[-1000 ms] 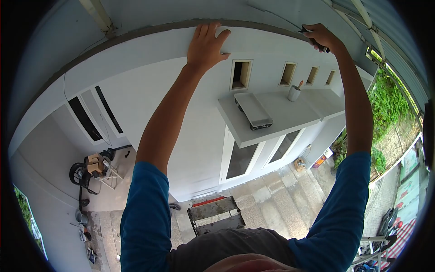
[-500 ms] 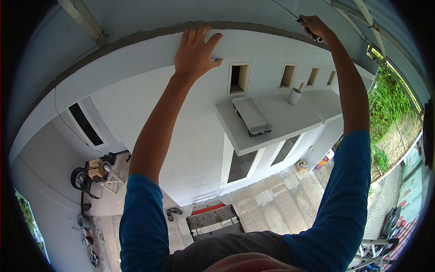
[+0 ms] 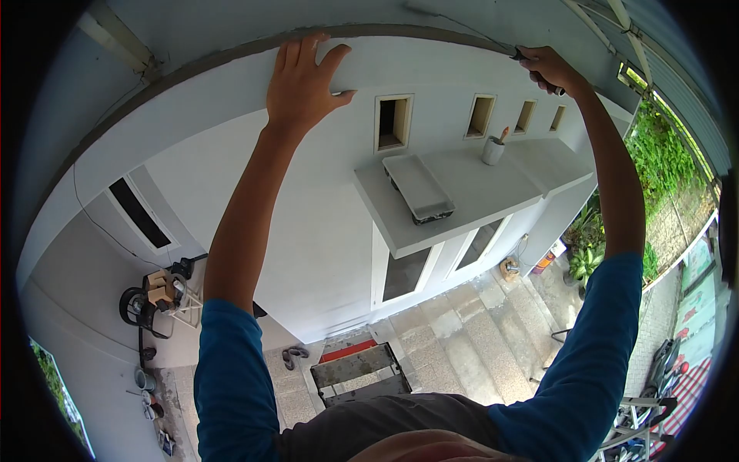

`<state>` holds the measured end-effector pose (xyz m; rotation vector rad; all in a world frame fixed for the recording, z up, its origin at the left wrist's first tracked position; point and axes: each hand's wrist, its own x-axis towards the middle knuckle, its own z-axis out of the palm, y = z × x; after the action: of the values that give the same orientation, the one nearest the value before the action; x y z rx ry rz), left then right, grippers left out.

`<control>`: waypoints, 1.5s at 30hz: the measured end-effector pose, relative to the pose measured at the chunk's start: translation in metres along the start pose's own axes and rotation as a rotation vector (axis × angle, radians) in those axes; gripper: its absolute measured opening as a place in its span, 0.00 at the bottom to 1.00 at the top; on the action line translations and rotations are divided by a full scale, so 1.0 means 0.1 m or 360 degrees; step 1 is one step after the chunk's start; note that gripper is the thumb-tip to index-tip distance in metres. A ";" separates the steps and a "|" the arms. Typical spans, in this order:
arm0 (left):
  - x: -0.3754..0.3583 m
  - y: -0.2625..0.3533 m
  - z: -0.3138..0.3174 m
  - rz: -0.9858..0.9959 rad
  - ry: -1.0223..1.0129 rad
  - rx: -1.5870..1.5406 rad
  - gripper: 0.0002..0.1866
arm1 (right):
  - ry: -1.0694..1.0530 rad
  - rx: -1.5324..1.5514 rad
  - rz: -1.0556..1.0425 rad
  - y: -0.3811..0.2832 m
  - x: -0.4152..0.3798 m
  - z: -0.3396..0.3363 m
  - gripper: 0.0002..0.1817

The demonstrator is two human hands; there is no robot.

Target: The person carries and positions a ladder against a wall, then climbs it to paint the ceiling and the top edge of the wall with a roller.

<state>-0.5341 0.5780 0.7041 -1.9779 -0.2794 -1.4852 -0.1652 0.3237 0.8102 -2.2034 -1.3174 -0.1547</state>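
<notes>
My left hand [image 3: 304, 81] rests with spread fingers against the top of the white wall [image 3: 231, 88], its fingertips at the grey ledge [image 3: 369, 31]. At the upper right, my right hand [image 3: 550, 68] is wrapped round the dark handle of a paint roller [image 3: 477, 31]. The thin metal rod runs up and left from this hand to the roller head near the top edge. On the grey slab below stand a paint tray [image 3: 419, 189] and a white pot [image 3: 493, 151] with a brush in it.
The slab [image 3: 469, 212] juts out from the wall under small square openings. Far below are floor tiles [image 3: 454, 339], a platform [image 3: 362, 373], boxes [image 3: 160, 289] on a stand and a pair of sandals [image 3: 294, 356]. Metal beams [image 3: 115, 38] cross overhead.
The roller head has come into view at the top. My right hand is slightly lower and further right, my left hand further left and up. The camera view has shifted a little.
</notes>
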 end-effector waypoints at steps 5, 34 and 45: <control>0.00 0.00 -0.03 0.0009 -0.0032 -0.0037 0.35 | 0.0279 0.0263 -0.0076 0.08 -0.24 0.01 0.25; -2.28 1.45 -2.11 -0.1109 -0.0535 -0.1565 0.05 | 0.0836 0.1233 0.0047 0.10 -3.69 3.37 0.18; -2.15 1.60 -2.13 -0.1248 -0.0570 -0.1712 0.05 | 0.0520 0.0875 0.0456 0.55 -4.85 4.08 0.07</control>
<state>-0.6898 0.3692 0.4816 -3.2669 -0.5218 -1.9748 -0.4403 0.1388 0.2670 -1.7736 -0.7433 -0.0329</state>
